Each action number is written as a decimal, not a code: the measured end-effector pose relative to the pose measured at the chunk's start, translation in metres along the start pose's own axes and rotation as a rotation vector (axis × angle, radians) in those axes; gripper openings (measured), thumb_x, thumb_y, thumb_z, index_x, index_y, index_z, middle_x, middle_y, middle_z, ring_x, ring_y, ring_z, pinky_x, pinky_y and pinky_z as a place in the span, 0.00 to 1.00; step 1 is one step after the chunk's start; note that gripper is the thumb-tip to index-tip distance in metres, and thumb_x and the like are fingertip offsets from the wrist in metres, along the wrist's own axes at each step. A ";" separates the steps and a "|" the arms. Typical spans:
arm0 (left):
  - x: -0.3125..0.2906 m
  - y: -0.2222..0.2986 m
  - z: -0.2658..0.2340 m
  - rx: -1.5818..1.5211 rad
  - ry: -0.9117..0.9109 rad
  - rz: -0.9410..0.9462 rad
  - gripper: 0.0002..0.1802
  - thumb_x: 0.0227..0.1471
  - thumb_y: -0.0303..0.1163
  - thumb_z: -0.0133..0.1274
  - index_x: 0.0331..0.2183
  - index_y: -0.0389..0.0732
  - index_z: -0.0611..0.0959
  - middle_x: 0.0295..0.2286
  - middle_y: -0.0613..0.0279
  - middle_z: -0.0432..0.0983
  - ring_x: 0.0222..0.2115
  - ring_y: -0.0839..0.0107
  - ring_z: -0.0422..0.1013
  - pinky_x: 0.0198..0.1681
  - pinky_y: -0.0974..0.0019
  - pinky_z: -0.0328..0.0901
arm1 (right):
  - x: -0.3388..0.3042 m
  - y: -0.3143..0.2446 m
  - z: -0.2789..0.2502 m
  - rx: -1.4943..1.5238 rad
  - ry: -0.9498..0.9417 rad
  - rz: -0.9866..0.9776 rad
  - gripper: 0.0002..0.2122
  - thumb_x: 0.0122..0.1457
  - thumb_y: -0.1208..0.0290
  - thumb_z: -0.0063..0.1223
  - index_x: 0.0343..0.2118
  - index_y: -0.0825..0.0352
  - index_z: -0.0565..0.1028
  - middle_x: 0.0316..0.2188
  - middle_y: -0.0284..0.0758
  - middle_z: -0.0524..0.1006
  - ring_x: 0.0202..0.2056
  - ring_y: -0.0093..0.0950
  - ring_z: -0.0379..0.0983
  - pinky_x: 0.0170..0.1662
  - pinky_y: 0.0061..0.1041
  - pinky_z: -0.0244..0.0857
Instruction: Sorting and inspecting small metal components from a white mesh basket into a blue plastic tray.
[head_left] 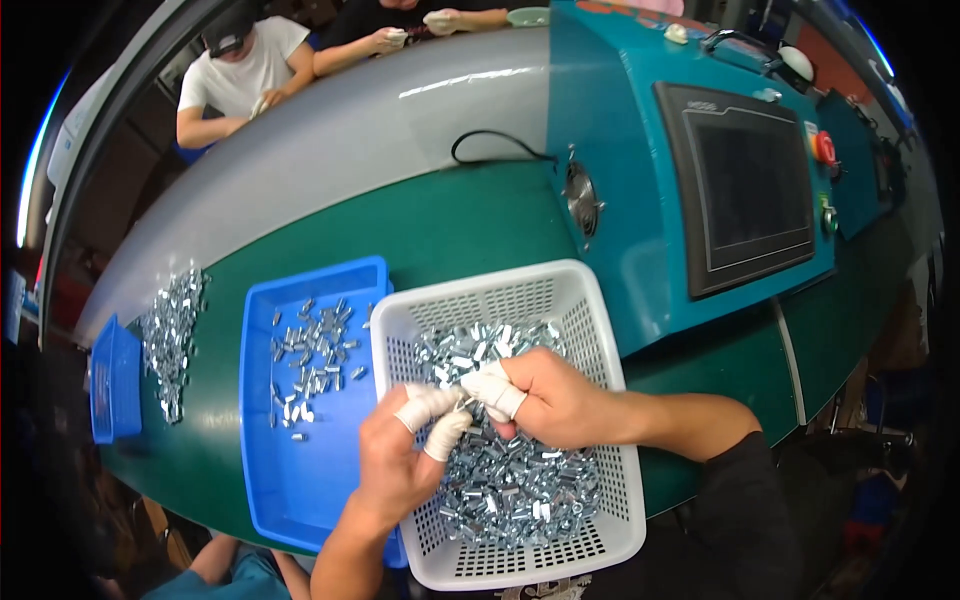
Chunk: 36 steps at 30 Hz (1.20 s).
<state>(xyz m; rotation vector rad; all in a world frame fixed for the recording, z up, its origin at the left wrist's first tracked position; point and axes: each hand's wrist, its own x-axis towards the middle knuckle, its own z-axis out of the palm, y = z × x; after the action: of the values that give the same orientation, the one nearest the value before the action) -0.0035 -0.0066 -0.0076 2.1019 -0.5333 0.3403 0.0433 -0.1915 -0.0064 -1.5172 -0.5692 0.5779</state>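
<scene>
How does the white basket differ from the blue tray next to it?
The white basket has perforated walls; the blue tray has solid ones. The basket is piled thick with small metal parts; the tray holds a sparse scatter. Both hands work over the basket, none over the tray. Both sit on the green table.

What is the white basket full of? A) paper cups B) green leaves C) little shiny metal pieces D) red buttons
C: the white basket holds a heap of little shiny metal pieces, and the left hand and right hand meet just above them, fingertips wrapped in white covers.
</scene>
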 end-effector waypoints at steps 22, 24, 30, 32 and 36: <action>0.009 -0.005 0.001 0.359 -0.063 -0.051 0.23 0.35 0.32 0.62 0.37 0.38 0.77 0.29 0.58 0.72 0.36 0.61 0.66 0.39 0.60 0.60 | 0.004 -0.001 -0.011 0.152 0.312 0.011 0.19 0.62 0.60 0.33 0.19 0.65 0.67 0.06 0.30 0.63 0.08 0.14 0.51 0.12 0.14 0.46; -0.003 0.002 0.019 0.516 -0.384 -0.018 0.23 0.38 0.38 0.59 0.38 0.37 0.76 0.26 0.59 0.71 0.32 0.63 0.66 0.36 0.62 0.60 | 0.005 -0.005 -0.007 0.171 0.345 0.007 0.19 0.62 0.61 0.32 0.17 0.65 0.66 0.06 0.30 0.64 0.08 0.14 0.51 0.12 0.14 0.46; -0.010 -0.005 0.027 0.503 -0.575 -0.103 0.10 0.39 0.24 0.49 0.30 0.35 0.75 0.27 0.56 0.70 0.34 0.61 0.67 0.37 0.64 0.59 | 0.006 -0.003 -0.007 0.088 0.292 -0.016 0.20 0.62 0.61 0.31 0.16 0.65 0.65 0.07 0.31 0.64 0.08 0.14 0.51 0.12 0.15 0.47; -0.009 -0.011 0.030 0.455 -0.470 -0.006 0.09 0.37 0.22 0.48 0.29 0.34 0.74 0.27 0.54 0.70 0.33 0.60 0.67 0.37 0.61 0.60 | 0.005 -0.002 -0.008 0.085 0.291 -0.015 0.20 0.62 0.61 0.31 0.15 0.65 0.64 0.07 0.30 0.64 0.08 0.14 0.52 0.12 0.15 0.47; -0.003 -0.008 0.033 0.357 -0.519 0.054 0.10 0.37 0.22 0.48 0.29 0.35 0.74 0.27 0.53 0.69 0.33 0.58 0.67 0.36 0.58 0.62 | 0.001 -0.008 -0.010 0.124 0.289 0.005 0.21 0.62 0.59 0.32 0.15 0.65 0.65 0.08 0.29 0.65 0.10 0.14 0.55 0.14 0.14 0.48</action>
<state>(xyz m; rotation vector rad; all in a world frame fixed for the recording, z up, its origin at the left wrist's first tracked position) -0.0009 -0.0294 -0.0329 2.5367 -0.8838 -0.1005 0.0505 -0.1983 0.0018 -1.4519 -0.3016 0.3815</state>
